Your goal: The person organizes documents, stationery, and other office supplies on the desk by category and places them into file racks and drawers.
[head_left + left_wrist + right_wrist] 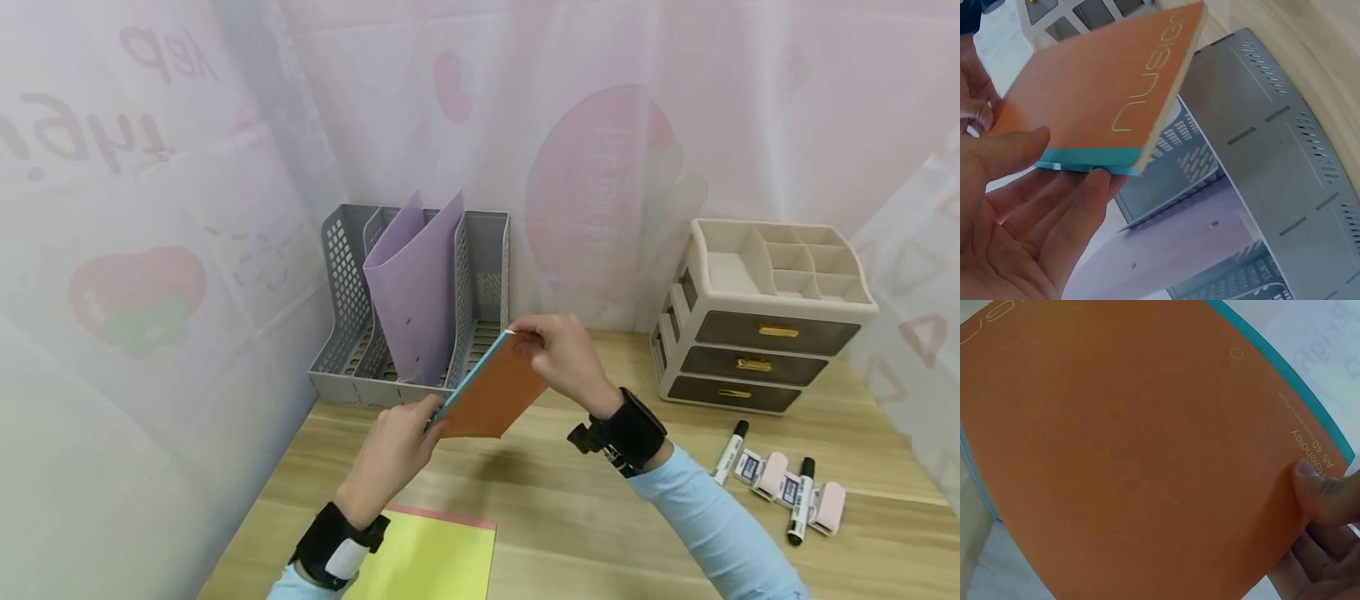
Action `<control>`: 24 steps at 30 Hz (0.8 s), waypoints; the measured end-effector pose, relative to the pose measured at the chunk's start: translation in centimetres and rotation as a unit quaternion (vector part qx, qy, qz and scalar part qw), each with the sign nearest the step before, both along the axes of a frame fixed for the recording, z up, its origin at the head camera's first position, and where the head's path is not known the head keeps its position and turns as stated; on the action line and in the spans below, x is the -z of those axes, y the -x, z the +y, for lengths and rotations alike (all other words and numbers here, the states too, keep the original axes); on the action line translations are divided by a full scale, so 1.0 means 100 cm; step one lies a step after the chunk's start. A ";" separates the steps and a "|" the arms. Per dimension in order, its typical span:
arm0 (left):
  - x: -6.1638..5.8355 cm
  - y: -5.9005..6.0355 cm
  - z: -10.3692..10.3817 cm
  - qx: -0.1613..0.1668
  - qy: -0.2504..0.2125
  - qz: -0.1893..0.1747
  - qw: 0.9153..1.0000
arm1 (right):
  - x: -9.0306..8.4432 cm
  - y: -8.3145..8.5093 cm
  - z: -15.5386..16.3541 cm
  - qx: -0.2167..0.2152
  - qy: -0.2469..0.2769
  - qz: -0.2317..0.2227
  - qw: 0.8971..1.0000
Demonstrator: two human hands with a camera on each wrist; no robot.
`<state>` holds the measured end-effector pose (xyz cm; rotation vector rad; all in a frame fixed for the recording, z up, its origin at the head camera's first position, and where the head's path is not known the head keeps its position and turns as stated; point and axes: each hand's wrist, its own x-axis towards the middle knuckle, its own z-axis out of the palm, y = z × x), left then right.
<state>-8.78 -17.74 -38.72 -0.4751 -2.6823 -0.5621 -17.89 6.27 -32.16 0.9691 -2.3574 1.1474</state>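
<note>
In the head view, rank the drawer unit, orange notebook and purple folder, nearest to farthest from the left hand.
1. Orange notebook: in the left hand's grip.
2. Purple folder: beyond the hand, in the gray organizer.
3. Drawer unit: far right.

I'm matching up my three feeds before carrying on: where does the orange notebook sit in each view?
Head: orange notebook just right of centre, tilted, in front of the grey file organizer.
Left wrist: upper left to upper middle, cover lettering visible.
Right wrist: fills most of the picture.
Shared landmark: its blue-green spine strip, on the notebook's upper-left edge in head, lower edge in left wrist, upper-right edge in right wrist.
</note>
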 end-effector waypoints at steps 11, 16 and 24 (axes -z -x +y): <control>-0.007 0.016 0.007 0.071 -0.027 -0.012 0.997 | -0.023 0.003 -0.016 -0.079 -0.010 0.023 0.997; -0.006 0.018 0.011 0.080 -0.040 0.011 0.996 | -0.029 0.005 -0.024 -0.074 -0.029 0.064 0.995; -0.007 0.023 0.014 0.036 -0.076 0.074 0.994 | -0.039 0.013 -0.034 -0.055 -0.035 0.142 0.988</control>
